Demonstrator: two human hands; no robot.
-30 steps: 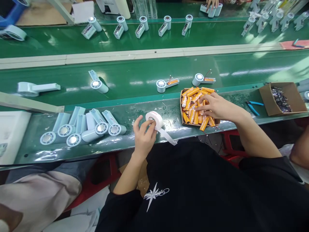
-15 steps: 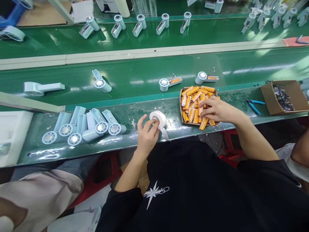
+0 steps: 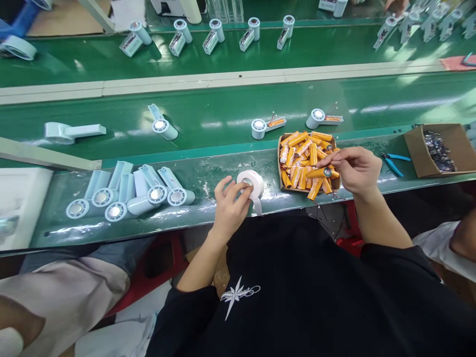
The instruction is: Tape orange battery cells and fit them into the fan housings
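Note:
My left hand (image 3: 228, 206) grips a white tape roll (image 3: 251, 182) on the near green bench, a loose strip of tape hanging off its front. My right hand (image 3: 353, 168) holds one orange battery cell (image 3: 320, 172) just above the right edge of a cardboard box (image 3: 279, 161) filled with several more orange cells. Thin wires trail from the cells.
Pale blue fan housings (image 3: 130, 191) lie clustered left of the tape. More housings with cells (image 3: 266, 125) ride the conveyor belt behind. Blue cutters (image 3: 394, 162) and a cardboard box of small parts (image 3: 439, 148) sit at right. Other people's limbs show at both lower corners.
My right hand has lifted out of the battery pile with one cell pinched in its fingers. My left hand and the tape roll shifted slightly right. Housings on the belt drifted right.

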